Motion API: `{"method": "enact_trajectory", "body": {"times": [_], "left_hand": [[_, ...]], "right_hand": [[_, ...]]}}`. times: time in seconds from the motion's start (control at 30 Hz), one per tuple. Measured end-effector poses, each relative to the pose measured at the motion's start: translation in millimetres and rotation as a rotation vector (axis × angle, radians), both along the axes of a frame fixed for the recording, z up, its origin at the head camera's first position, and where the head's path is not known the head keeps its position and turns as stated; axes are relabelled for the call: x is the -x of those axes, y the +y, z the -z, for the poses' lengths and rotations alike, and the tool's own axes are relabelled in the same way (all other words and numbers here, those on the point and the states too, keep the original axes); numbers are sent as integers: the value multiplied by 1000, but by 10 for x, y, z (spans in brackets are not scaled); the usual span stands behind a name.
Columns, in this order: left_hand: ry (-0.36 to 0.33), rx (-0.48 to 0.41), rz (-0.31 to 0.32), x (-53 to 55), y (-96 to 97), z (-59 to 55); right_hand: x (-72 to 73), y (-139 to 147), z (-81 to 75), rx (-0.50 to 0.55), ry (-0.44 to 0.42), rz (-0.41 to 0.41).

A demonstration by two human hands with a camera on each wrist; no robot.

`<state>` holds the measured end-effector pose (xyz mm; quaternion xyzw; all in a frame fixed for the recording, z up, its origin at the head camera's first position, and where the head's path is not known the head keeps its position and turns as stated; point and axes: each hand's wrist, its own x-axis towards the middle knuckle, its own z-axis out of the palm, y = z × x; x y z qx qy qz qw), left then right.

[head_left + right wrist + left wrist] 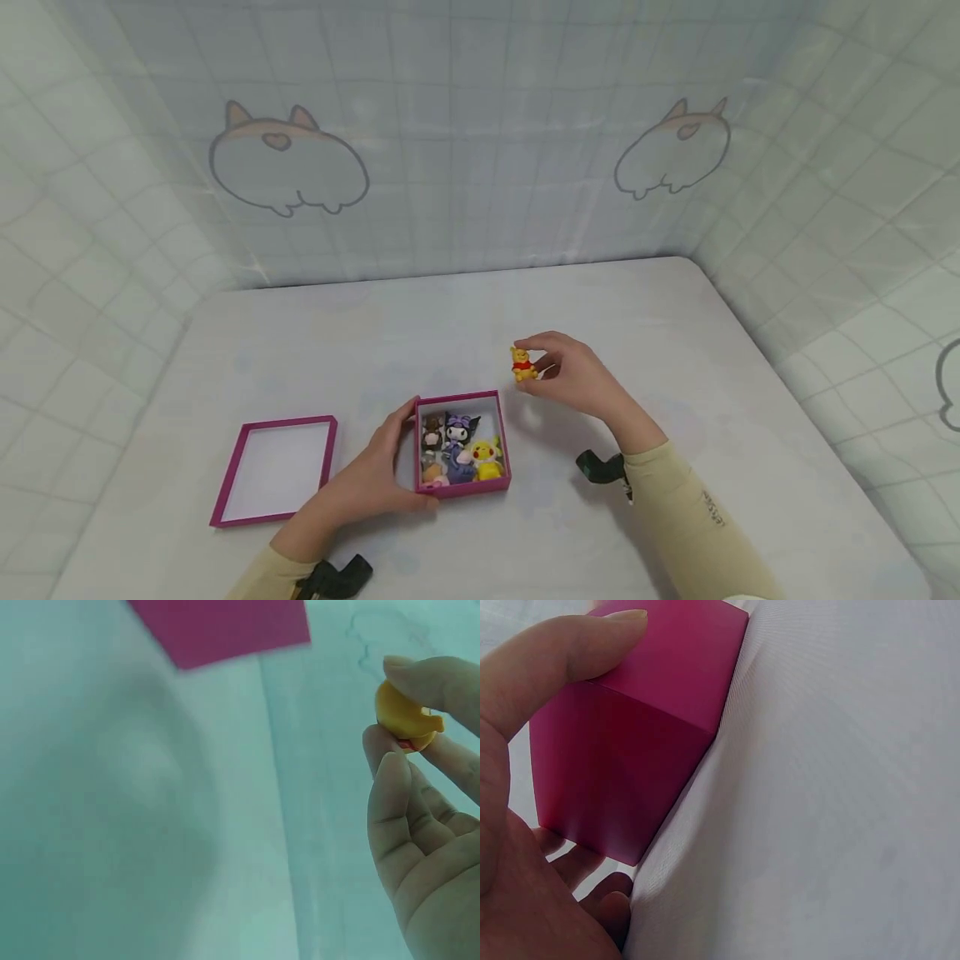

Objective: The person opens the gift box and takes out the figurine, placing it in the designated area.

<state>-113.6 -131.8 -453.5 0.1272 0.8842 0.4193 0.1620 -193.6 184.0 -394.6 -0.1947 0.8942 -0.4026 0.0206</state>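
Observation:
My right hand (573, 375) pinches a small yellow bear figurine (522, 365) in a red shirt between thumb and fingers, above the table to the right of a magenta box. In the right wrist view the figurine (403, 712) shows its yellow underside. With thumb on the front wall and fingers at the back left corner, my left hand (378, 475) grips the open box (465, 490). Inside lie several toy figurines, among them a dark-eared purple one (459, 433) and a yellow one with red cheeks (487, 461). The left wrist view shows the box's outer walls (615, 765) standing on the cloth.
A magenta-rimmed lid (281, 471) lies with its white inside up, left of the box, partly behind my left forearm. The white-covered table (420, 333) meets a checked curtain (480, 167) at its back edge and sides.

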Motion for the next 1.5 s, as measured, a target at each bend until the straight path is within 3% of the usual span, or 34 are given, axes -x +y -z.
{"method": "enact_trajectory", "body": {"times": [0.27,0.5,0.87,1.23,1.5], "left_hand": [[6,33,-24,-40,-49,-15],[1,52,-29,-36,-67,-14],[-21,67,-33,-29,-15,-3],[-18,53,-37,-27,33,19],[-4,41,-27,-26,24,19]], "right_hand": [[151,412,96,-55,72,-4],[264,770,188,-87,79,67],[371,1315,247,-56,-104,232],[555,1908,364,-95,-259,363],[688,2218,424,-104,-297,407]]}}
